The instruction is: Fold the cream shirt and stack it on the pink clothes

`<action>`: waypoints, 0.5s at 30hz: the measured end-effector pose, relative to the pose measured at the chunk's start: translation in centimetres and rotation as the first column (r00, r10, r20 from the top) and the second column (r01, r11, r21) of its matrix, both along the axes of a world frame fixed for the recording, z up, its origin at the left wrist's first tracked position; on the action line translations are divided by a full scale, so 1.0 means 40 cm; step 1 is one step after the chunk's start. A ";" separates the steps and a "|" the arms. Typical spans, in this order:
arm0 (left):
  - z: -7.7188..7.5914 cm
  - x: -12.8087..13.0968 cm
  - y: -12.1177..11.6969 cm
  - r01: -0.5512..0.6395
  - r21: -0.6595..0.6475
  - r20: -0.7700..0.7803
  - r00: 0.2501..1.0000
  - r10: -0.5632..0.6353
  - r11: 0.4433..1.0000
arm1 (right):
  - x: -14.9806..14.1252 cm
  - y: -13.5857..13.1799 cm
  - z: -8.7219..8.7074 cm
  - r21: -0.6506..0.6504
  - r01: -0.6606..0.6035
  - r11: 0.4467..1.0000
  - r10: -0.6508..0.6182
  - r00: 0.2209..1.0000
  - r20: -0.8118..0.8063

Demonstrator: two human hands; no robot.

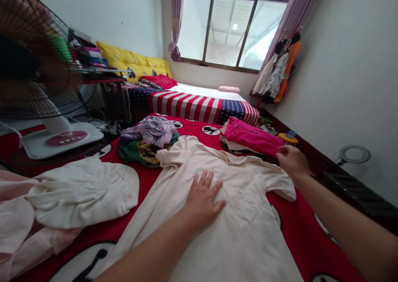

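A cream short-sleeved T-shirt [245, 215] lies spread out in front of me, collar end away from me, with small wrinkles. My left hand [202, 199] rests flat on its chest area, fingers spread. Over by the shirt's right sleeve, my right hand [292, 159] has its fingers curled together at the near corner of a bright pink garment [248, 137]. Whether cloth is pinched in those fingers is hidden. The pink garment lies folded on top of other folded clothes beyond the shirt's collar.
A red patterned bedspread [194, 127] lies underneath. Crumpled clothes [152, 132] sit beyond the left sleeve; white and pale pink clothes [87, 190] lie at left. A standing fan [62, 137] is far left. Behind are a flag-patterned bed [186, 105], window and hanging clothes [280, 74].
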State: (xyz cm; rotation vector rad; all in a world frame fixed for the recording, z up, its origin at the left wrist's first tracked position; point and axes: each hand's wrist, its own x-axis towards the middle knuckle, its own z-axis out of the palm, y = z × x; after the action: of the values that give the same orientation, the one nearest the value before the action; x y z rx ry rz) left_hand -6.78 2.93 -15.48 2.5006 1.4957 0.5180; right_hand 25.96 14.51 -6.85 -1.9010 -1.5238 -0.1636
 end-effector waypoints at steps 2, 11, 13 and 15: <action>-0.001 -0.001 0.000 0.003 -0.004 0.013 1.000 -0.003 1.000 | -0.103 0.009 -0.033 -0.106 -0.168 0.980 0.170 0.985 0.017; -0.006 -0.001 0.003 0.005 -0.020 0.054 0.999 -0.004 1.000 | -0.292 0.111 -0.116 -0.070 -0.276 0.959 0.221 0.876 -0.429; -0.005 -0.002 0.003 0.005 -0.029 0.060 0.998 -0.004 1.000 | -0.285 0.140 -0.132 0.003 -0.235 0.972 0.202 0.832 -0.517; -0.002 -0.003 0.002 0.008 -0.036 0.064 0.998 -0.006 0.999 | -0.282 0.153 -0.157 0.083 -0.209 0.974 0.218 0.792 -0.571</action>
State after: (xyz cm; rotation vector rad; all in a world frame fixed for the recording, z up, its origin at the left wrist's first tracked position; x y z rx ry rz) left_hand -6.91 3.02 -15.57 2.4369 1.4593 0.5593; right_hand 14.70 20.62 -13.14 -1.5438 -1.2815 0.4702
